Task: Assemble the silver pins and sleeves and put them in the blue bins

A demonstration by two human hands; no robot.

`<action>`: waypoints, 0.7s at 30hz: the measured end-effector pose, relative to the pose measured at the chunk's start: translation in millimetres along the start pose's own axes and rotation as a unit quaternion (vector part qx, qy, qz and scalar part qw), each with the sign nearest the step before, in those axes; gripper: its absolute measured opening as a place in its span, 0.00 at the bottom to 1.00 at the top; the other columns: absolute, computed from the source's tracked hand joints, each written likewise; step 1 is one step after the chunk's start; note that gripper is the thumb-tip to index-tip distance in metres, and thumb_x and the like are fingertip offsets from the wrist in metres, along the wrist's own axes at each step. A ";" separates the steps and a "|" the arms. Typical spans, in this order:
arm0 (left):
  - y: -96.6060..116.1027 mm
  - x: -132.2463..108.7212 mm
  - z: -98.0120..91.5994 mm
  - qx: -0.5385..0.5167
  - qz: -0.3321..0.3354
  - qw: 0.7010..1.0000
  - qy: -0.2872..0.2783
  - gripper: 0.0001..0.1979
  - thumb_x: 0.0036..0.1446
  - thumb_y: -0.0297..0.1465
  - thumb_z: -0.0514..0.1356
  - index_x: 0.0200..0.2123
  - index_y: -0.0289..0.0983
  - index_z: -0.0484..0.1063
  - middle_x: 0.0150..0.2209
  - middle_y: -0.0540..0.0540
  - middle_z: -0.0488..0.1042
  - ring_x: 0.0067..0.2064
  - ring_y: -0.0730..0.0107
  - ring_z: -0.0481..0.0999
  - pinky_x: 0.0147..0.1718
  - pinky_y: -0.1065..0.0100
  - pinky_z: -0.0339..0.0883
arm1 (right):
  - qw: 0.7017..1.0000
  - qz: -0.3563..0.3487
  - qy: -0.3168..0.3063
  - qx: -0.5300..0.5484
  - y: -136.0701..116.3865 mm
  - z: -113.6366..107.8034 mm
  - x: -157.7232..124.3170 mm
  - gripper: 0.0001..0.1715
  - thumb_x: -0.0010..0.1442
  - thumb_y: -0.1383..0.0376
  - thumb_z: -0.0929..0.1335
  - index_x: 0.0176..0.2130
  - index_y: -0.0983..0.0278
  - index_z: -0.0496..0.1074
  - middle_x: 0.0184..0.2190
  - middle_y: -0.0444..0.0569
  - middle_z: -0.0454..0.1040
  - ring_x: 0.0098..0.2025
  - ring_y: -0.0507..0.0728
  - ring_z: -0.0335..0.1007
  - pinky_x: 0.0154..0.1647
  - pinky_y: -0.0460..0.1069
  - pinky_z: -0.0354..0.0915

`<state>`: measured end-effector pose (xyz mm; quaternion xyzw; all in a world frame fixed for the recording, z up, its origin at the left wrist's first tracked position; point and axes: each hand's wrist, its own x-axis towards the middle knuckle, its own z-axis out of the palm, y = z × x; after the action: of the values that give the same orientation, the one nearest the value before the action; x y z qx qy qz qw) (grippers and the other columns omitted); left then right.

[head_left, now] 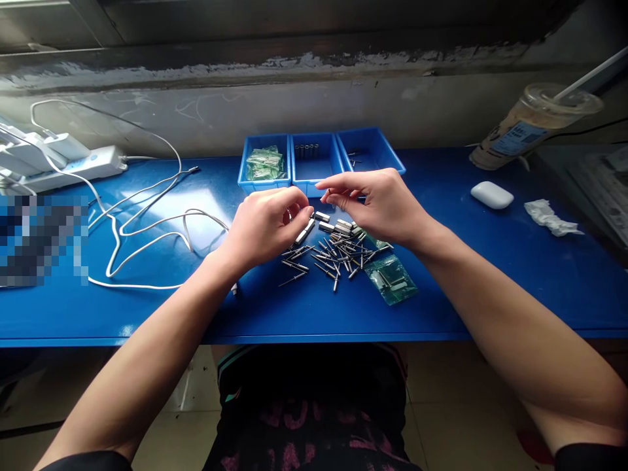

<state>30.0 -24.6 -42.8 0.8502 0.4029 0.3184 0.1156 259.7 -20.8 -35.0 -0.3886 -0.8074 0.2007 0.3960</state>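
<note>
My left hand point(267, 222) is over the left part of a pile of small metal parts, its fingers curled and the thumb close to the index fingertip. Anything in that pinch is hidden. Facing it, my right hand point(385, 204) has its fingers bent towards the thumb; something tiny and dark shows at the fingertips, too small to name. Beneath both hands lie slim metal pins point(338, 255) in a loose heap. Short silvery metal blocks point(326, 226) lie just behind them. A small green-tinted plastic bag point(391, 280) with metal parts inside lies to the right.
Behind my hands stand three blue bins: left point(240, 176) with green bags, middle point(314, 171) with several metal tubes, right point(380, 154) with a few pins. White cables point(115, 242) and a power strip point(93, 167) are left; a cup point(520, 131), white case point(492, 195) and crumpled tissue point(552, 219) right.
</note>
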 end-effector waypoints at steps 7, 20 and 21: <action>1.2 -0.3 -0.1 -0.001 -0.004 1.000 -0.007 0.10 0.67 0.35 0.60 0.36 0.36 0.78 0.32 0.48 0.79 0.31 0.71 0.74 0.32 0.68 0.63 | 1.000 -0.006 -0.005 0.001 -3.0 0.3 -0.5 0.13 0.68 0.68 0.70 0.48 0.64 0.85 0.43 0.50 0.85 0.45 0.61 0.83 0.48 0.56 0.79; 0.5 -0.8 0.8 -0.003 -0.003 1.000 -0.012 0.09 0.67 0.34 0.61 0.36 0.37 0.77 0.32 0.49 0.79 0.31 0.71 0.74 0.32 0.68 0.63 | 0.998 -0.047 -0.025 -0.040 -0.6 -2.3 0.8 0.14 0.68 0.71 0.69 0.46 0.63 0.85 0.44 0.51 0.83 0.42 0.58 0.79 0.44 0.54 0.74; 0.6 -0.8 0.8 -0.003 -0.003 1.000 -0.011 0.09 0.67 0.34 0.61 0.36 0.37 0.77 0.31 0.49 0.79 0.31 0.71 0.74 0.32 0.68 0.63 | 0.998 -0.047 -0.024 -0.043 -0.1 -2.3 0.7 0.14 0.68 0.71 0.69 0.46 0.63 0.85 0.44 0.51 0.83 0.42 0.58 0.78 0.44 0.53 0.74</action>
<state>30.5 -25.5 -43.5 0.8524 0.4029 0.3096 0.1236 261.2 -20.3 -33.2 -0.3621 -0.8418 0.1559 0.3688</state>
